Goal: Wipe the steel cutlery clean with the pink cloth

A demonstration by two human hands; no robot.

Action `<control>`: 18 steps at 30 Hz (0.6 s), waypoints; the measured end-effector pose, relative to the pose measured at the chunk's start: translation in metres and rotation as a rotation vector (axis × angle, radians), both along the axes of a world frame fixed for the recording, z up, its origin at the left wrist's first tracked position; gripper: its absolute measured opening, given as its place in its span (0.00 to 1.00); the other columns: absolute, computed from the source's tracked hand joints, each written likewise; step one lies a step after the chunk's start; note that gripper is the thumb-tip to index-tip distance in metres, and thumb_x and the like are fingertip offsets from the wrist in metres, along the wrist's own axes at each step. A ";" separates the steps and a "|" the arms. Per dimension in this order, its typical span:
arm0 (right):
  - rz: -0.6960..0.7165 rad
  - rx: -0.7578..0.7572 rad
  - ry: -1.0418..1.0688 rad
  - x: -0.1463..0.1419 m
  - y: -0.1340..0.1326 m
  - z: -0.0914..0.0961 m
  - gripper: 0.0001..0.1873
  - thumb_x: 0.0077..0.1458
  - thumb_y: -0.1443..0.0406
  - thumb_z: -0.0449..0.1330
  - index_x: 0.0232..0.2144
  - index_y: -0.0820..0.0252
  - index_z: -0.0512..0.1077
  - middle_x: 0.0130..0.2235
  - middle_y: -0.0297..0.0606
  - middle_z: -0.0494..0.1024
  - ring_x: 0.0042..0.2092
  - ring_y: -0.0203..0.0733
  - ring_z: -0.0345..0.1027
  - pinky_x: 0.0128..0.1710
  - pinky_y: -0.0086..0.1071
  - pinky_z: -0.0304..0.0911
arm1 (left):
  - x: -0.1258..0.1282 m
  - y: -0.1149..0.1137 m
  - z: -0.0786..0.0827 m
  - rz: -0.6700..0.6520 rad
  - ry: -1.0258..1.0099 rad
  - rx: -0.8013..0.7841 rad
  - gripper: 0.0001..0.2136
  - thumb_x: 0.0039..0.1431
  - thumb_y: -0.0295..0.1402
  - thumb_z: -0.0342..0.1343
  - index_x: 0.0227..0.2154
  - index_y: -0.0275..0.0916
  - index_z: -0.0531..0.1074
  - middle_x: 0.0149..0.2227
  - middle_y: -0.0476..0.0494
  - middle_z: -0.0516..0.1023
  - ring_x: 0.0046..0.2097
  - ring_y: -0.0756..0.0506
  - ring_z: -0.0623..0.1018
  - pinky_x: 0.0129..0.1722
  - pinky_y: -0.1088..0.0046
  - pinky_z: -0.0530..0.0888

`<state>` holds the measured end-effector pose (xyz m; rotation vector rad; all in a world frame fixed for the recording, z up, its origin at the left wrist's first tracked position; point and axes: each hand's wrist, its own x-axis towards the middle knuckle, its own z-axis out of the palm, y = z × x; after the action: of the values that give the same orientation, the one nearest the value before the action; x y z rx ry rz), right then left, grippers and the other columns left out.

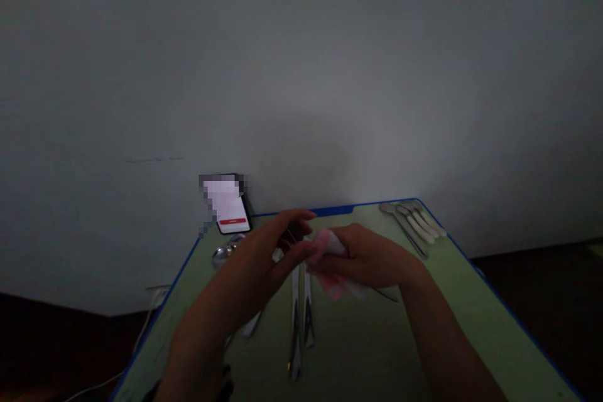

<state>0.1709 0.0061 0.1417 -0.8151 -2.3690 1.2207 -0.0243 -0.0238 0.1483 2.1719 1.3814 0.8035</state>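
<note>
A crumpled pink and white cloth (332,286) is in my right hand (372,254), closed around it. From the cloth's lower right side pokes a thin metal utensil end (386,294); the rest of that utensil is hidden. My left hand (271,251) is curled beside the cloth, its thumb tip meeting the cloth's left edge. A thin glint shows among its bent fingers, but what they hold is too dark to make out. Below the hands, two long metal utensils (295,326) lie side by side on the green table (358,352).
Metal spoons (222,256) lie left of my left hand, partly covered by it. A phone (228,204) with a lit screen leans at the back left. Several pale-handled utensils (424,224) and a metal spoon (405,229) lie at the back right. A wall (301,75) stands behind.
</note>
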 end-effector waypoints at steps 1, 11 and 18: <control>-0.013 0.025 0.004 -0.001 0.001 -0.002 0.12 0.57 0.60 0.52 0.28 0.62 0.67 0.26 0.32 0.71 0.28 0.31 0.63 0.30 0.25 0.57 | 0.000 0.000 -0.001 -0.005 0.011 0.003 0.15 0.60 0.41 0.48 0.49 0.45 0.62 0.42 0.47 0.74 0.39 0.49 0.75 0.40 0.72 0.72; -0.042 0.084 0.014 0.013 0.001 0.000 0.07 0.57 0.63 0.53 0.35 0.59 0.69 0.27 0.30 0.73 0.28 0.30 0.65 0.29 0.24 0.58 | -0.022 0.002 -0.006 -0.012 -0.059 0.114 0.15 0.62 0.38 0.48 0.51 0.45 0.59 0.45 0.47 0.72 0.39 0.51 0.74 0.38 0.76 0.73; -0.053 0.045 -0.095 0.037 -0.002 0.008 0.08 0.56 0.64 0.53 0.36 0.60 0.69 0.27 0.30 0.74 0.27 0.31 0.66 0.29 0.25 0.58 | -0.029 0.001 -0.002 -0.014 -0.021 0.060 0.14 0.58 0.38 0.54 0.47 0.44 0.64 0.41 0.49 0.74 0.40 0.50 0.74 0.41 0.76 0.71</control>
<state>0.2075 0.0044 0.1497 -0.9354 -2.4237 1.1271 -0.0532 -0.0229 0.1461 2.2095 1.3471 0.8706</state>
